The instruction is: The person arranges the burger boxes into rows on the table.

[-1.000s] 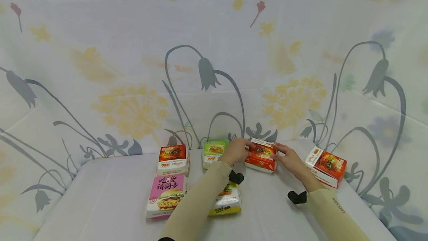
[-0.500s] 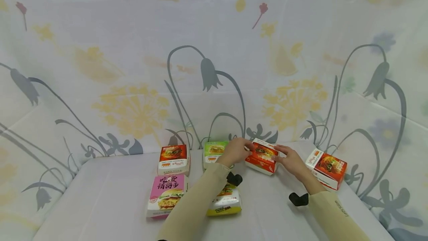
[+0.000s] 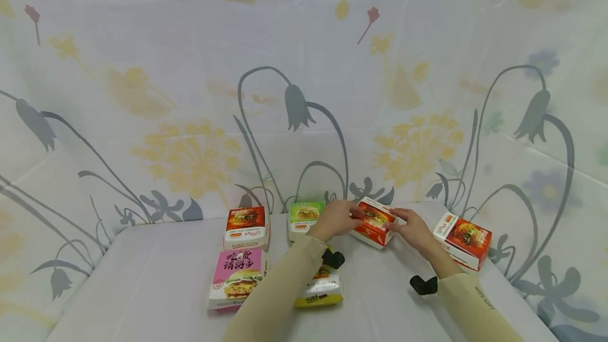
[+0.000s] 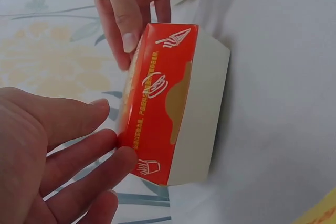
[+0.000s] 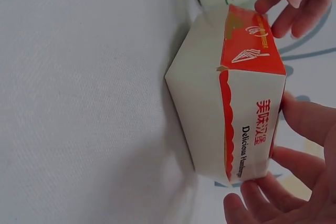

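1. Touching the red burger box (image 3: 374, 219) from both sides, the left hand (image 3: 336, 219) and the right hand (image 3: 412, 230) are seen with the box between them on the white surface (image 3: 157, 284).
2. The left fingers (image 4: 123, 160) are spread loosely, with tips laid against the box's edge and the thumb kept clear of it; nothing is gripped. The right fingers (image 5: 298, 160) are slightly bent, resting against the box's end and top edge without being wrapped round it.
3. By the left wrist view, a red side panel with white line drawings and a tan tab is revealed. By the right wrist view, a white end is shown, printed "Delicious Hamburger" above a scalloped red border. The burger picture on top is displayed in the head view.
4. The box's lid is down, so its contents are hidden. It is made of smooth, card-like material, with slanted white lower walls.
5. Left of the red burger box, a green box (image 3: 301, 216) is partly covered by the left hand; farther left, a red-and-white box (image 3: 246, 226) is placed, with a pink box (image 3: 237, 281) nearer the viewer. Nearer and to the left, a yellow-and-white box (image 3: 324, 293) is overlapped by the left sleeve (image 3: 280, 286). To the right, a second red box (image 3: 465, 237) is set apart.
6. Behind it, flower-printed cloth (image 3: 313, 30) is hung, faintly creased.
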A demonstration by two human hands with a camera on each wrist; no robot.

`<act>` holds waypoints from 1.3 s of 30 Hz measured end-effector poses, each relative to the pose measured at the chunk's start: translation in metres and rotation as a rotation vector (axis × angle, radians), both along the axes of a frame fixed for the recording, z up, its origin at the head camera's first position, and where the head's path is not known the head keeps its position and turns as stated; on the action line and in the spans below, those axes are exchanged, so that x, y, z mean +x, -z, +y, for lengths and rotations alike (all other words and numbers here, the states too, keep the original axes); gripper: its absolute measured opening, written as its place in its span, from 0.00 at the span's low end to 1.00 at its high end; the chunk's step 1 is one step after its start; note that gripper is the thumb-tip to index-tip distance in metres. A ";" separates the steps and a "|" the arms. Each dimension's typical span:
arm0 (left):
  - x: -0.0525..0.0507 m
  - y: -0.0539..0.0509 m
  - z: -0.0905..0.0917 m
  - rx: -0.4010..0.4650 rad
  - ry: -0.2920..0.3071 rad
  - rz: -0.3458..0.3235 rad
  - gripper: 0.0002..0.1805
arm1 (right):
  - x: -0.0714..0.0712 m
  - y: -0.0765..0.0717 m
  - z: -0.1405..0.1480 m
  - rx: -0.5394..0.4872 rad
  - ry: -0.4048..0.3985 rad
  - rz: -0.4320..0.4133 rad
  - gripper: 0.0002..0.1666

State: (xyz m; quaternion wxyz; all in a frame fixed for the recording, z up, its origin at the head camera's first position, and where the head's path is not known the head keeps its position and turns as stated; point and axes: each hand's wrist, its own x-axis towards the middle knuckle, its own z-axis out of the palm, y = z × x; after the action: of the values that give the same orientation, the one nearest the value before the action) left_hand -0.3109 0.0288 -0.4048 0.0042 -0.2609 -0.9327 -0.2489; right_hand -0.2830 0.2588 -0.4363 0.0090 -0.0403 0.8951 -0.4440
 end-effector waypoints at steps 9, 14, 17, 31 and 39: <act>0.005 0.001 0.001 0.018 -0.043 -0.113 0.20 | 0.004 0.008 0.001 0.047 0.019 0.046 0.38; 0.006 0.001 0.005 -0.017 -0.045 -0.105 0.23 | 0.010 0.011 0.000 0.099 0.023 0.104 0.35; 0.004 0.002 0.007 -0.034 -0.046 -0.101 0.25 | 0.015 0.011 0.000 0.140 0.028 0.141 0.33; 0.003 0.007 0.015 -0.069 -0.088 -0.099 0.25 | 0.033 0.011 -0.007 0.228 0.017 0.264 0.27; 0.001 0.010 0.014 -0.056 -0.112 -0.137 0.30 | 0.037 0.014 -0.009 0.292 0.029 0.303 0.25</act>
State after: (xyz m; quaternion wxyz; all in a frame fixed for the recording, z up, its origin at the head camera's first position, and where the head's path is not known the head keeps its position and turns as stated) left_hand -0.3096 0.0428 -0.4144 -0.0532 -0.1908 -0.9505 -0.2394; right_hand -0.2457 0.2496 -0.4503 -0.1265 -0.0920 0.9415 -0.2984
